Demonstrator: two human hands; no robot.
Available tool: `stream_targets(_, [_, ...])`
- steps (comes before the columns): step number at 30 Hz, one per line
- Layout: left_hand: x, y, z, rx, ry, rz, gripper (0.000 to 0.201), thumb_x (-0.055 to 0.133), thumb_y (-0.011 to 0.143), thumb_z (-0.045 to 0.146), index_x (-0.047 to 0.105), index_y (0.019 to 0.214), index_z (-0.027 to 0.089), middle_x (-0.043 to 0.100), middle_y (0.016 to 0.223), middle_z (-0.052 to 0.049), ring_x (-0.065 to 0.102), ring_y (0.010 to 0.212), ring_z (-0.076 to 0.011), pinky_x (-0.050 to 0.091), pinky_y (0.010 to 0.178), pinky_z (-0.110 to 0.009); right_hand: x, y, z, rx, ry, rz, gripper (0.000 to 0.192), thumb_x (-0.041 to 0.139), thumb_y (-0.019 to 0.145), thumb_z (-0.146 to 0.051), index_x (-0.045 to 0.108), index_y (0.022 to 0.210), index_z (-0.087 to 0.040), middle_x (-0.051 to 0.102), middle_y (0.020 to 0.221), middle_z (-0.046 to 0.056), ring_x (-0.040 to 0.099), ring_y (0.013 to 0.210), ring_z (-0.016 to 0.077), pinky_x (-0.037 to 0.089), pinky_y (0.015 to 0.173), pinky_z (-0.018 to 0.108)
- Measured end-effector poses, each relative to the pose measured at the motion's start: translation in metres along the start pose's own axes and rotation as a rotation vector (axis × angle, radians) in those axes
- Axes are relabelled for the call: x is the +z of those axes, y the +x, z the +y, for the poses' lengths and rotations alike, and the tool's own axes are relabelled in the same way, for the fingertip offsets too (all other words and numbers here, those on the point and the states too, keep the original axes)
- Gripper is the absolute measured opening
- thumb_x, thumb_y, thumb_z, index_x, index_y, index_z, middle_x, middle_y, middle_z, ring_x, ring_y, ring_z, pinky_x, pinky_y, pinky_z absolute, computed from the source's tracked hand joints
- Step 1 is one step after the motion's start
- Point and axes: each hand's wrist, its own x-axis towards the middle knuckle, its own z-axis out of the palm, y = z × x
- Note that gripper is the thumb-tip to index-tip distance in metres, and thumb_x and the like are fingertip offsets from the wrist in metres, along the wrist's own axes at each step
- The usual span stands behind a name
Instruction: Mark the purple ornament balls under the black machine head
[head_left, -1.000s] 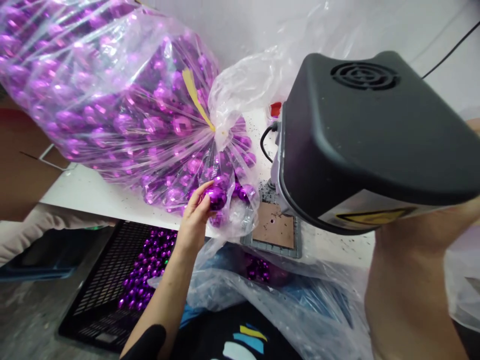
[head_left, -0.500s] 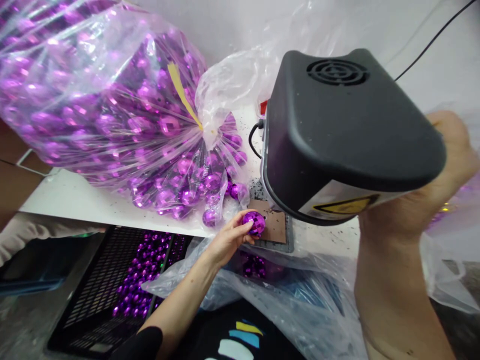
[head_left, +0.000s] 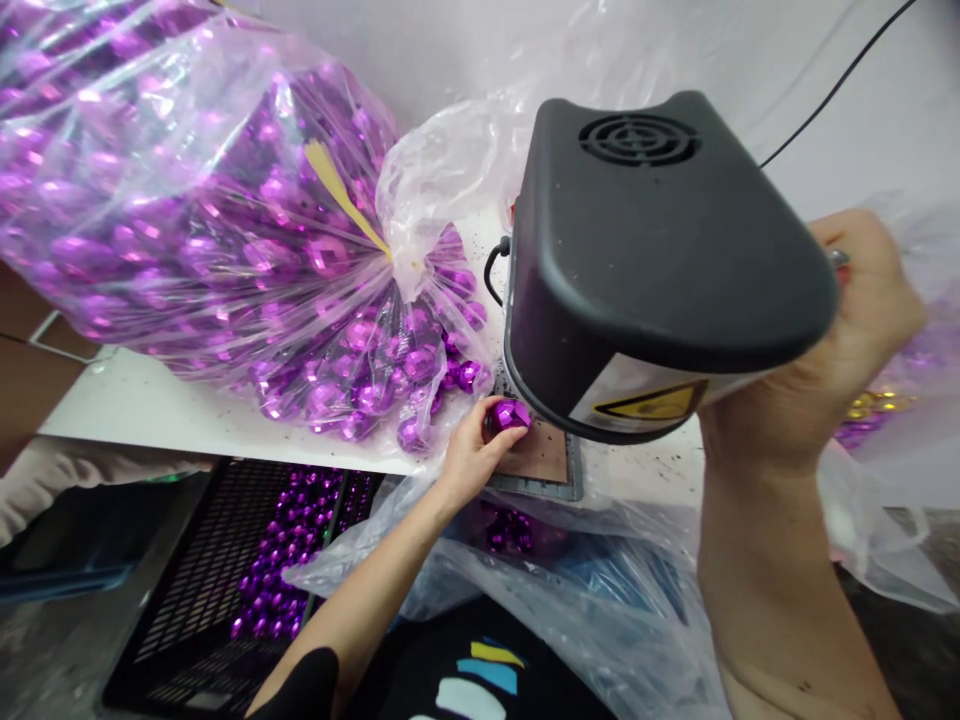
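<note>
My left hand (head_left: 474, 455) holds a shiny purple faceted bauble (head_left: 510, 415) between thumb and fingers, just above a brown board (head_left: 541, 455) on a grey base plate. Over the plate looms a black machine housing (head_left: 667, 240) with a round vent on top and a yellow warning label on its side. At the machine's right side, my right hand (head_left: 847, 310) is closed; the housing hides most of its fingers, and what they grip cannot be made out. More purple baubles (head_left: 367, 395) lie left of my left hand, by the tied neck of a clear bag.
A big clear plastic bag (head_left: 172, 190) full of purple baubles covers the white table's (head_left: 187, 410) left part. Below the edge stands a black crate (head_left: 180, 590) with purple baubles. Plastic sheeting (head_left: 630, 570) hangs in front. A person's sleeve (head_left: 67, 475) shows at left.
My left hand has moved slightly up with the bauble, its thumb now across the near side. The machine and my right hand appear further left in the view.
</note>
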Motion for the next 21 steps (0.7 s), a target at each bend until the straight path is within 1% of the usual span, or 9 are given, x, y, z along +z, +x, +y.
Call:
stream_targets(3, [0.004,-0.003,-0.002,0.087,0.088,-0.015,0.042,0.071,0.089,0.041,0.064,0.125,0.021,0.074,0.117,-0.009,0.07,0.105,-0.0267,0.053,0.097,-0.044,0.001,0.0,0.0,-0.018,0.006,0.011,0.036,0.055,0.093,-0.044,0.057,0.082,-0.01,0.04,0.069,0.0,0.041,0.075,0.0014,0.03,0.066,0.019])
stream_targets(7, [0.011,-0.007,0.001,0.28,0.268,-0.019,0.039,0.071,0.089,0.037,0.064,0.123,0.021,0.07,0.127,-0.012,0.065,0.117,-0.0295,0.051,0.103,-0.046,0.0,0.0,0.001,-0.024,-0.009,0.014,0.038,0.054,0.094,-0.046,0.057,0.083,-0.009,0.041,0.071,0.001,0.041,0.076,0.0018,0.03,0.066,0.019])
stream_targets(9, [0.016,-0.007,0.003,0.336,0.348,-0.008,0.037,0.071,0.089,0.036,0.065,0.122,0.021,0.067,0.129,-0.013,0.062,0.121,-0.031,0.049,0.104,-0.048,0.0,0.001,0.001,-0.019,-0.011,0.01,0.042,0.054,0.093,-0.049,0.057,0.082,-0.009,0.041,0.071,0.001,0.041,0.075,0.0017,0.03,0.065,0.018])
stream_targets(11, [0.02,-0.005,0.003,0.327,0.37,0.005,0.037,0.07,0.088,0.036,0.064,0.122,0.021,0.065,0.13,-0.014,0.059,0.123,-0.0322,0.047,0.105,-0.05,-0.001,0.0,0.002,-0.021,-0.013,0.003,0.044,0.054,0.093,-0.051,0.057,0.082,-0.009,0.04,0.07,0.0,0.041,0.074,0.0013,0.03,0.065,0.018])
stream_targets(14, [0.023,-0.003,-0.002,0.31,0.315,-0.019,0.041,0.07,0.088,0.037,0.061,0.124,0.02,0.064,0.13,-0.013,0.057,0.125,-0.0316,0.044,0.109,-0.051,-0.001,0.0,0.003,-0.052,-0.023,0.006,0.046,0.051,0.094,-0.053,0.057,0.082,-0.009,0.04,0.069,-0.001,0.041,0.073,0.0005,0.03,0.066,0.018])
stream_targets(18, [0.022,-0.004,-0.007,0.313,0.261,-0.141,0.038,0.061,0.095,0.037,0.057,0.128,0.019,0.066,0.13,-0.013,0.057,0.127,-0.0294,0.035,0.117,-0.054,0.0,-0.001,0.004,-0.077,-0.021,0.013,0.045,0.05,0.095,-0.052,0.056,0.082,-0.009,0.04,0.067,-0.002,0.041,0.072,-0.0001,0.028,0.066,0.016])
stream_targets(21, [0.019,-0.005,-0.005,0.28,0.271,-0.214,0.036,0.055,0.098,0.04,0.058,0.128,0.019,0.065,0.132,-0.014,0.055,0.131,-0.0301,0.03,0.12,-0.058,0.0,-0.001,0.003,-0.075,-0.01,0.003,0.045,0.051,0.094,-0.052,0.056,0.082,-0.009,0.04,0.067,-0.002,0.04,0.072,-0.0003,0.028,0.065,0.016])
